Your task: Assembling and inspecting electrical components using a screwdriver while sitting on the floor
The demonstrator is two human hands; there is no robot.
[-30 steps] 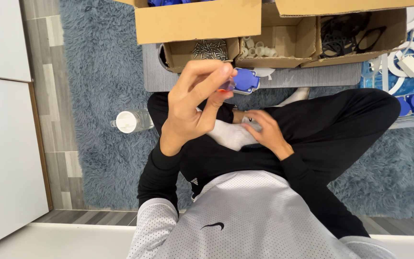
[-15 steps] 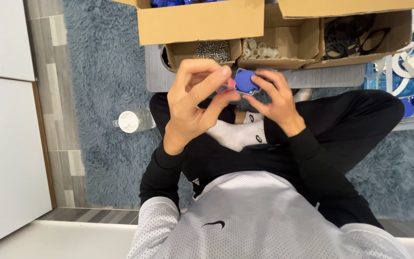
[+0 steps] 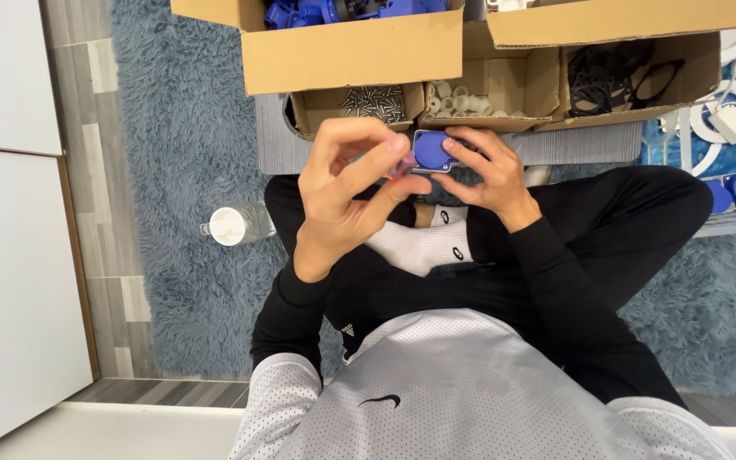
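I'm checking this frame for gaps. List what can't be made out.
Head view only:
- Small reddish item at the left hand: mostly covered by its fingers.
- Blue part: lower side hidden by the right hand.
- Contents of the cardboard boxes: cut off by the top edge.

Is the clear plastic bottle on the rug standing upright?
No, the clear bottle lies on its side on the blue rug, its white cap pointing left, apart from both hands.

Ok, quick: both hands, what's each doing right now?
Left hand: fingers pinched on a small reddish piece, touching the blue part.
Right hand: holding the blue part.
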